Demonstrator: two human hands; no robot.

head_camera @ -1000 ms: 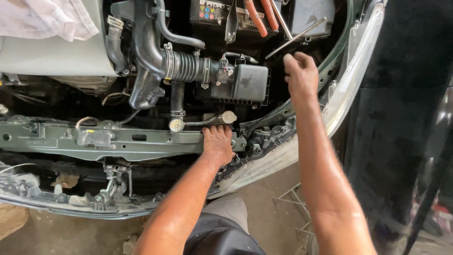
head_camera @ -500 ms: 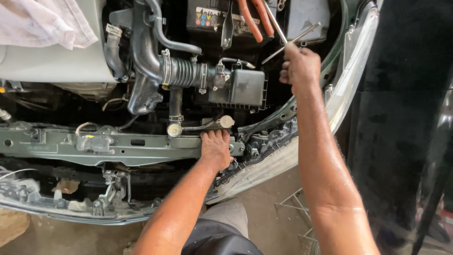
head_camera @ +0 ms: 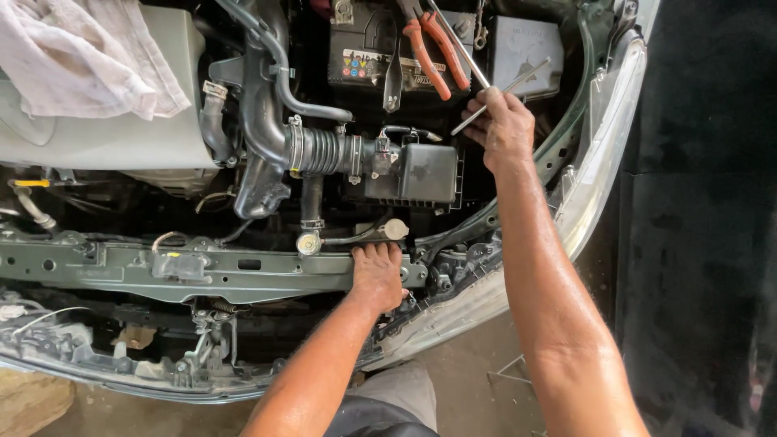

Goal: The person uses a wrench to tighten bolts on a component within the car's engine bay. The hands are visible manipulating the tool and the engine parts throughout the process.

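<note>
Engine bay seen from above, front of the car toward the viewer. Far left: a pale rag (head_camera: 89,57) draped over the engine cover (head_camera: 121,142); beside it the black intake hose (head_camera: 320,151) runs right into the air box (head_camera: 417,174); above these sit the battery (head_camera: 364,61) and orange-handled pliers (head_camera: 433,48) lying across it. Below, the grey-green crossmember (head_camera: 202,271) spans the bay; the left hand (head_camera: 376,275) rests palm-down on its right end, fingers (head_camera: 380,252) spread flat and grasping nothing, just below a small round cap (head_camera: 394,229); it serves as a brace. Right: the right hand (head_camera: 503,125) is raised over the corner by the air box, fingers clenched around a thin metal rod (head_camera: 506,93), which slants up and right toward the fuse box (head_camera: 526,44); whether a second, crossing rod is also held cannot be told. Step in hand, as judged: a tool has been picked up and is being carried to its work; the next move would call for steadying the body on the crossmember while guiding the rod's tip to its point of use without fouling hoses or wiring.
</note>
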